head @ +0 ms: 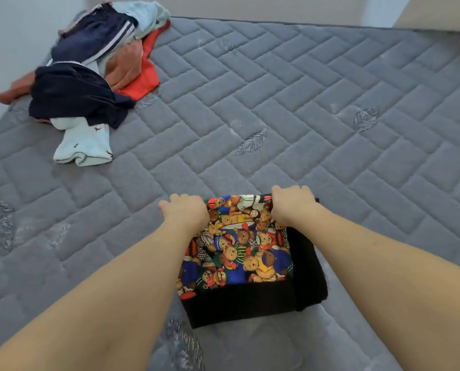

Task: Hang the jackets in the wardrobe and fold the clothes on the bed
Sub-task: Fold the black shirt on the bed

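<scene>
Grey quilted mattress (303,103) bears a heaped clothes pile (89,76) far-left.

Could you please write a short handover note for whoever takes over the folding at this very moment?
Left hand and right hand each grip a far corner of the black teddy-bear garment, which lies partly folded on the near side of the mattress.
A pile of unfolded clothes sits at the far left corner, a pale blue piece at its near edge.
Left: finish this fold, then fold the pile. No jackets or wardrobe in view.
</scene>
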`<state>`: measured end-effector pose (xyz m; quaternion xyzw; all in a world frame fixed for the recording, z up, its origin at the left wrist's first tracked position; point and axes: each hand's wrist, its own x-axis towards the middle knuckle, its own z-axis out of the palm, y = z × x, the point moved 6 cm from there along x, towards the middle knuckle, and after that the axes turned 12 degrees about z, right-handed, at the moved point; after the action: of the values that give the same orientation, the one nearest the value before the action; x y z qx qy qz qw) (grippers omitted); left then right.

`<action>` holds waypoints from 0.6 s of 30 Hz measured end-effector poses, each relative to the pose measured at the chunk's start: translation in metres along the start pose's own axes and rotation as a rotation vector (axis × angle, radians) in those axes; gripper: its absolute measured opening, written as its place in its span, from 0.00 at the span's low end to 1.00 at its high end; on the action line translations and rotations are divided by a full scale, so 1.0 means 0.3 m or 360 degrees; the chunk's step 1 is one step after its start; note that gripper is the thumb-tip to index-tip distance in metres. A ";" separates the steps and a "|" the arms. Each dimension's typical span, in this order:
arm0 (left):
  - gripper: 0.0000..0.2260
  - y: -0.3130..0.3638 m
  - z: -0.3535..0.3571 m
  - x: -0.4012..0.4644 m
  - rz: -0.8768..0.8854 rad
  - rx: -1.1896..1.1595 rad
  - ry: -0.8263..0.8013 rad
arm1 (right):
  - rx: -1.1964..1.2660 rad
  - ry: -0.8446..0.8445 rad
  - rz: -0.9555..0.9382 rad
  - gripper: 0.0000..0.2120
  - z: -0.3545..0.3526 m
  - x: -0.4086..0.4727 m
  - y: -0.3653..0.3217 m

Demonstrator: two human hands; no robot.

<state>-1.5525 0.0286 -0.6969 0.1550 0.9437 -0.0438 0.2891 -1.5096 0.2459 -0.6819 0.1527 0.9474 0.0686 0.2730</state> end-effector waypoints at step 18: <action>0.19 -0.042 0.325 0.378 -0.0079 -0.0305 0.1018 | 0.0505 0.0765 -0.0232 0.13 0.290 0.384 -0.101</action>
<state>-1.5936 0.0301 -0.8411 0.1099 0.9899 0.0889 -0.0098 -1.5630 0.2590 -0.8187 0.1042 0.9922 -0.0659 0.0176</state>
